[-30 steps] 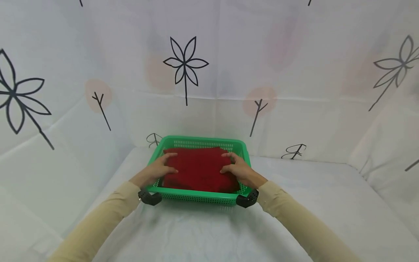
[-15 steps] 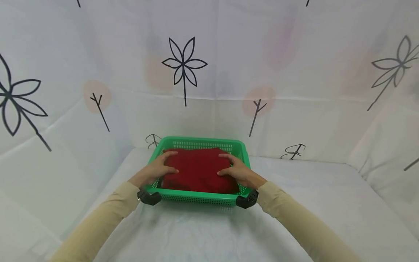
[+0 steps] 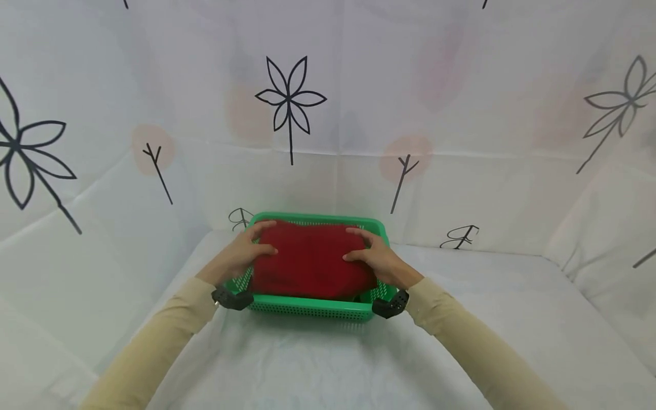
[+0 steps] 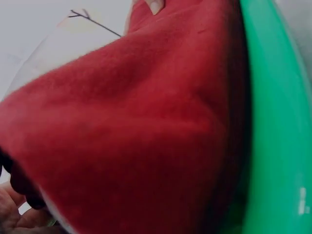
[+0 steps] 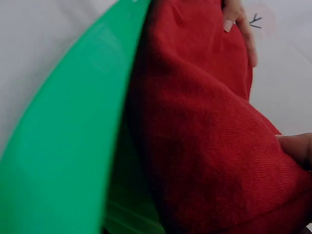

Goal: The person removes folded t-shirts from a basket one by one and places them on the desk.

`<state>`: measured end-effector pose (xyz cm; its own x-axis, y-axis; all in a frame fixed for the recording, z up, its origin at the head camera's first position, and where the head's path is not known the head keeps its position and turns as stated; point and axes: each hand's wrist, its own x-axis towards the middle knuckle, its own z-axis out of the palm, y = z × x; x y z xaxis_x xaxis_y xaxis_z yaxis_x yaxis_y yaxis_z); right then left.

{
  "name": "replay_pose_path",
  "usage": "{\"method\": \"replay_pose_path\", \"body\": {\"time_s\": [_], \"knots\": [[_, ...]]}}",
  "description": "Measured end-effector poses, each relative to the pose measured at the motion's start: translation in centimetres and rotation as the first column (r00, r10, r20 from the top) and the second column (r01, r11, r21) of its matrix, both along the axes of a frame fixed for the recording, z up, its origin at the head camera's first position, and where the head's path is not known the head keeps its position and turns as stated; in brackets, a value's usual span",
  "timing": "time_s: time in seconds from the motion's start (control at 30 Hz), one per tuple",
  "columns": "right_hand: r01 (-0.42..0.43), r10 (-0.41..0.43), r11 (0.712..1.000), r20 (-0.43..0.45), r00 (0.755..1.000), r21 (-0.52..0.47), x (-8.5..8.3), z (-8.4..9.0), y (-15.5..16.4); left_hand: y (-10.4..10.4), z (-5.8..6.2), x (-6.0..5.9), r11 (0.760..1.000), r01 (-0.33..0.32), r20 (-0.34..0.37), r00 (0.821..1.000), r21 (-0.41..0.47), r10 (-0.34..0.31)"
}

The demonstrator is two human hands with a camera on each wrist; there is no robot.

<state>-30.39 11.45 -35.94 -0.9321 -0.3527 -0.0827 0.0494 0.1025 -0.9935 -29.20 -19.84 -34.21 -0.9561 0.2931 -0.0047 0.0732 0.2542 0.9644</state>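
Observation:
A folded red cloth (image 3: 310,259) bulges up between both hands, over a green plastic basket (image 3: 312,306). At its left side my left hand (image 3: 238,257) grips it, thumb on top and the other fingers partly hidden at the edge. My right hand (image 3: 383,259) holds the right side in the same way. In the left wrist view the red cloth (image 4: 136,131) stands raised beside the green rim (image 4: 278,122). From the right wrist, its knitted surface (image 5: 209,126) shows, with a gap between it and the basket wall. The cloth's underside is hidden.
The basket stands on a white sheet (image 3: 318,359) near a white backdrop (image 3: 338,114) printed with flowers and twigs. Its front rim lies between the two forearms. A dark band (image 3: 236,299) sits on the left wrist, another (image 3: 390,304) on the right.
Both hands have risen slightly, and the red cloth has come up with them, now covering more of the basket's back rim. The basket has stayed in about the same place.

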Motion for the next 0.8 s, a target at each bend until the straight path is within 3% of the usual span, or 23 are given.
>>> {"method": "replay_pose_path", "body": {"time_s": [0.47, 0.8], "knots": [[0.003, -0.004, 0.997, -0.016, 1.000, -0.074, -0.1, 2.4, 0.0, -0.6, 1.3, -0.4, 0.978, -0.014, 0.028, 1.000, 0.207, 0.008], [-0.012, 0.006, 0.993, -0.048, 0.999, -0.120, 0.2, 3.6, 0.3, -0.6, 2.1, -0.1, 0.967, 0.003, -0.007, 1.000, 0.256, -0.001]]}}
